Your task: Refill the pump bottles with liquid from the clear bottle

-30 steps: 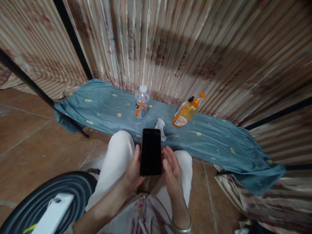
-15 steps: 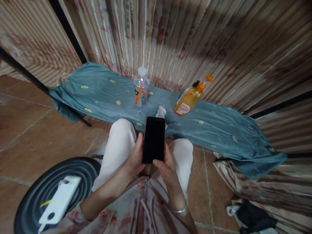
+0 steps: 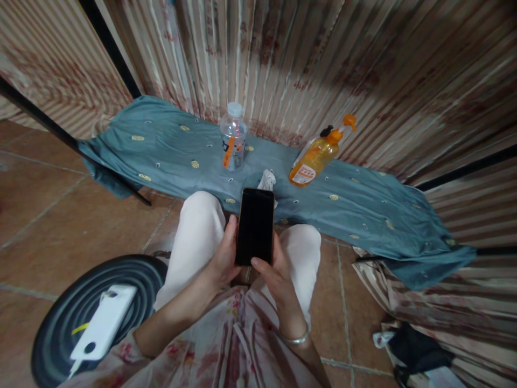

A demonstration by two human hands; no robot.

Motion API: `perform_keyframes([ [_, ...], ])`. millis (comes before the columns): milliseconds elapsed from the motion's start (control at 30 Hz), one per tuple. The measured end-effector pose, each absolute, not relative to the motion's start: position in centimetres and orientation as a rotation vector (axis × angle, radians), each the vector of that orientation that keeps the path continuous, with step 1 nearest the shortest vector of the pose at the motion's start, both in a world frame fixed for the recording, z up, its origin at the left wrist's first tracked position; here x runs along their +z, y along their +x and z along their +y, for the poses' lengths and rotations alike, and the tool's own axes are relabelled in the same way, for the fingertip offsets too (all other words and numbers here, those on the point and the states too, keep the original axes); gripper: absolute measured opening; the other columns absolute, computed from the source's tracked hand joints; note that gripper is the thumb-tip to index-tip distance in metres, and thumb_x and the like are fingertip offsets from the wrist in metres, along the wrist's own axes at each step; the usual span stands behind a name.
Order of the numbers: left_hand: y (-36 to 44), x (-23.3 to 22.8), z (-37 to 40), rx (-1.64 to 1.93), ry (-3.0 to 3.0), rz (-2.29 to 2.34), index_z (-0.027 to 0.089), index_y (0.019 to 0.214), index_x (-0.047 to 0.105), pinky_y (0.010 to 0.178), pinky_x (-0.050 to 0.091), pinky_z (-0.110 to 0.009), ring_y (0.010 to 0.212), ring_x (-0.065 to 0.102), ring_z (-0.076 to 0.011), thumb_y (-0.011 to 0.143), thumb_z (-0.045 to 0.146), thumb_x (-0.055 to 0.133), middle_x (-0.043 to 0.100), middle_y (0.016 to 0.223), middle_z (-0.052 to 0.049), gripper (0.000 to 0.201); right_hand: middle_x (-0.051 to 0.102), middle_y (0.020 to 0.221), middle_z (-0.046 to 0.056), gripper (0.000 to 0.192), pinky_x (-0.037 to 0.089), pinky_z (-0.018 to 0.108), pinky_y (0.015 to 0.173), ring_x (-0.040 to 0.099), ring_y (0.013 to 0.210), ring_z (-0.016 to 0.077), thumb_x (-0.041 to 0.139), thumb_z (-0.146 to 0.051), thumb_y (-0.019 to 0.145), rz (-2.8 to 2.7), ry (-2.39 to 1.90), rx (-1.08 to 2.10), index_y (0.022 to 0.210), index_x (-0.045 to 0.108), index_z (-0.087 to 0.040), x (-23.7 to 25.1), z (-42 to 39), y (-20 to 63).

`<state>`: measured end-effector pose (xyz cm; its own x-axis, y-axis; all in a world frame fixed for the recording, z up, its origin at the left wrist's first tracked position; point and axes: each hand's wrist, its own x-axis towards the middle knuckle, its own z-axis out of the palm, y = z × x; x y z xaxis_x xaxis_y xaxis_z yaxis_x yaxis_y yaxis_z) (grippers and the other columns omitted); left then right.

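Observation:
A black phone (image 3: 255, 225) with a dark screen stands upright over my knees, held by both hands. My left hand (image 3: 221, 261) grips its left edge and back. My right hand (image 3: 273, 275) wraps its lower right corner, thumb on the bottom of the screen. A silver bangle (image 3: 294, 339) sits on my right wrist. Beyond the phone, on a blue-grey cloth (image 3: 355, 215), lie a crumpled white tissue (image 3: 267, 180), a clear water bottle (image 3: 233, 137) and a tilted orange pump bottle (image 3: 317, 156).
A round dark striped stool (image 3: 68, 318) at lower left carries a white power bank (image 3: 103, 330). Striped curtains (image 3: 283, 64) hang behind the cloth. Black poles cross at left (image 3: 72, 141). A dark bag (image 3: 416, 353) lies at lower right on the tiled floor (image 3: 60, 215).
My right hand has moved from beside the phone to gripping its lower edge with the thumb on the screen. The view has tilted down and shifted slightly, showing more of the stool and bag.

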<state>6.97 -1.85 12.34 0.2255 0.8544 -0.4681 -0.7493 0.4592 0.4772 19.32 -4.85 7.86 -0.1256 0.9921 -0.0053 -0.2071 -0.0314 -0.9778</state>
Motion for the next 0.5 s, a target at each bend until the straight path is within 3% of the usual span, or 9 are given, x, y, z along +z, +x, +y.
perform_keyframes([
  [233, 7.0, 12.7, -1.9, 1.132, 0.168, 0.758, 0.013, 0.131, 0.066, 0.092, 0.058, -0.032, 0.106, 0.072, -0.0244, 0.104, 0.05, 0.037, 0.077, 0.112, -0.011, 0.054, 0.053, 0.15, 0.0, 0.075, 0.03, 0.043, 0.123, 0.043, 0.143, 0.0242, 0.076, -0.035, 0.079, -1.132, -1.014, 1.408, 0.147, 0.045, -0.032, 8.0, -4.7, 19.1],
  [500, 6.9, 12.4, -2.0, 1.149, 0.171, 0.689, 0.013, 0.122, 0.071, 0.089, 0.058, -0.034, 0.104, 0.073, -0.0278, 0.098, 0.051, 0.052, 0.078, 0.106, -0.01, 0.049, 0.055, 0.148, 0.002, 0.07, 0.032, 0.045, 0.122, 0.045, 0.142, 0.0254, 0.073, -0.036, 0.08, -1.13, -1.005, 1.432, 0.145, 0.048, -0.03, 9.1, -4.7, 19.0],
])
